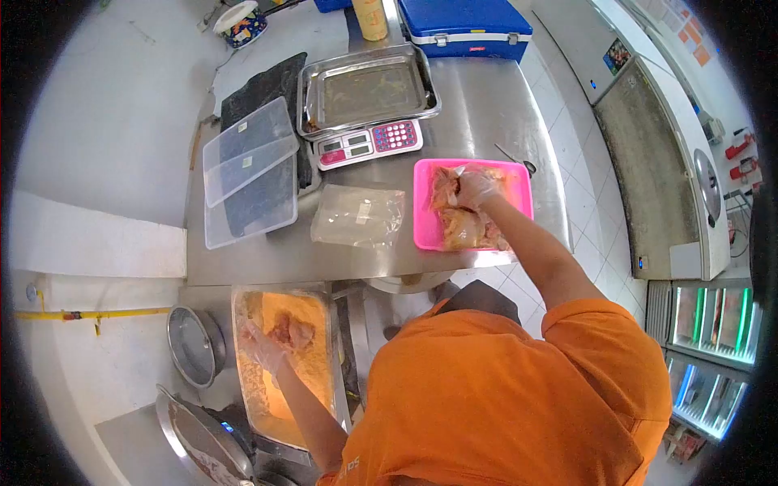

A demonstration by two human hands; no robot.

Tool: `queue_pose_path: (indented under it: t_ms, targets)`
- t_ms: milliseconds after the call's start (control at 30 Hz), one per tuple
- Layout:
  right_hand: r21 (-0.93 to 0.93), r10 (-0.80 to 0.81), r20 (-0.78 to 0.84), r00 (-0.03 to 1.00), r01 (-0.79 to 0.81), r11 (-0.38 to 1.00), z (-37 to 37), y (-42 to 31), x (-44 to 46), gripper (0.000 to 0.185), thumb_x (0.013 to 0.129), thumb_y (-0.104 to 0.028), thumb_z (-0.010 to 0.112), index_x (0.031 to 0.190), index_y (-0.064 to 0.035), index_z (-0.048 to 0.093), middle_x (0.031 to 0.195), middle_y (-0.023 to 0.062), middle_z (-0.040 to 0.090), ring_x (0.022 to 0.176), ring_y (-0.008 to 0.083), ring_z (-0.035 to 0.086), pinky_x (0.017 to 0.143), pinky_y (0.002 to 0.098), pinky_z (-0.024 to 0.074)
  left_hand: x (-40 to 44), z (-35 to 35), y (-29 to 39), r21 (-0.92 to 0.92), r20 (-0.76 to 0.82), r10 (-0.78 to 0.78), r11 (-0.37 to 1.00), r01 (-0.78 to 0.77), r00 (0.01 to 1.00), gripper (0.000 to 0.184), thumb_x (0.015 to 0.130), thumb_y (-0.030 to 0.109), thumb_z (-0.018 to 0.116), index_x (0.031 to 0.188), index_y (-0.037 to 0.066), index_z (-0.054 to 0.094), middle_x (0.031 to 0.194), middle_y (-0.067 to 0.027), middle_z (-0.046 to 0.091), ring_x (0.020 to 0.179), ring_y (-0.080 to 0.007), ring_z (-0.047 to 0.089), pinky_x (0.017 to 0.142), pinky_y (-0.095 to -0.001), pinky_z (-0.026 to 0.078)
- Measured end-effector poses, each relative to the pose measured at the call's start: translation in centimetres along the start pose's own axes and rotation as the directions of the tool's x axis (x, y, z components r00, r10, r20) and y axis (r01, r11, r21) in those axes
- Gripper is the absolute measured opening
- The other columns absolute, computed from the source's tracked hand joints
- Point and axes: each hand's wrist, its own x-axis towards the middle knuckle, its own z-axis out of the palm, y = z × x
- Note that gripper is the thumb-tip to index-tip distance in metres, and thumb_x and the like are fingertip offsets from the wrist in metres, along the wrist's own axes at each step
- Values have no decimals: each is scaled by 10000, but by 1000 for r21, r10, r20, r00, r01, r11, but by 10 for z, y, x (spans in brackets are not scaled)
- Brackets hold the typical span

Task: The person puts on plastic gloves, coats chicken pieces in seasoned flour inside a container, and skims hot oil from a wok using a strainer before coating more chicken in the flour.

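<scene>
Right hand (480, 188) curls on raw meat (442, 191), left hand (264, 348) over orange crumbs (281, 398); grips unclear.

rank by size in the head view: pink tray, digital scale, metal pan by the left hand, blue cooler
1. Metal pan
2. Pink tray
3. Blue cooler, farther, so true rank unsure
4. Digital scale, partly hidden by a metal tray

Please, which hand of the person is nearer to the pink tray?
Right. The right hand reaches into the pink tray, at the raw meat; the left hand is farther away, toward the picture's lower left, over the orange powder.
</scene>
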Motion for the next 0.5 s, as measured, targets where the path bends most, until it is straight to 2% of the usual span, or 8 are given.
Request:
queue_pose_path:
  t_ms: [100,133,233,333,367,433,467,500]
  targets:
    - [-19,68,52,996,-67,998,29,1,15,268,827,-205,687,1044,-77,779,1083,173,760,1058,320,729,927,444,569,-14,13,11,-40,29,-57,998,58,998,449,1038,451,581,1218,42,542,1146,-128,563,1026,-252,608,819,-402,539]
    - [-130,84,89,993,-72,989,25,-1,18,250,833,-151,684,1056,-87,778,1104,168,757,1070,316,727,925,450,570,-16,17,14,-67,47,-87,994,90,995,441,1038,451,581,1201,43,538,1129,-119,555,1002,-235,611,794,-385,547]
    - [-259,-146,-28,989,134,957,-12,-3,-5,236,837,-149,691,1045,-83,781,1069,171,764,1049,309,735,912,452,570,-40,22,32,-261,14,-103,960,103,995,403,1038,426,587,1168,49,531,1083,-91,561,929,-211,610,754,-360,549]
    - [-132,-43,-176,983,19,991,-1,33,12,252,809,-156,746,1040,-60,776,1071,172,763,1026,328,734,915,436,570,-44,10,30,-201,106,-102,972,122,989,359,1033,379,612,1166,56,531,1043,-71,568,930,-190,610,751,-341,551]
    - [-55,-60,-86,995,55,997,-8,42,16,318,795,-217,762,1065,-50,764,1072,195,750,1026,334,726,918,435,566,-46,11,25,-320,126,-101,937,137,987,349,1030,364,620,1173,58,537,1034,-67,572,930,-188,610,753,-332,554]
    - [107,-120,86,989,110,988,-68,31,3,471,765,-340,793,1115,-30,739,1075,240,723,1026,345,711,923,433,558,-49,17,12,-547,152,-89,822,159,984,331,1023,334,638,1186,60,548,1017,-58,579,931,-183,611,758,-315,559]
    - [360,-178,198,964,98,928,-82,21,-3,597,716,-364,856,1188,-35,699,1095,197,730,1004,304,708,906,406,550,-50,17,8,-425,215,-46,895,135,976,326,1023,326,640,1195,61,561,1029,-62,589,948,-185,616,783,-314,561]
    - [510,-305,199,931,167,844,-88,1,-10,604,716,-361,862,1197,-39,691,1101,178,728,1006,284,701,899,399,544,-51,20,9,-299,277,-14,949,100,961,322,1023,319,643,1204,61,574,1041,-66,598,966,-187,620,807,-314,563]
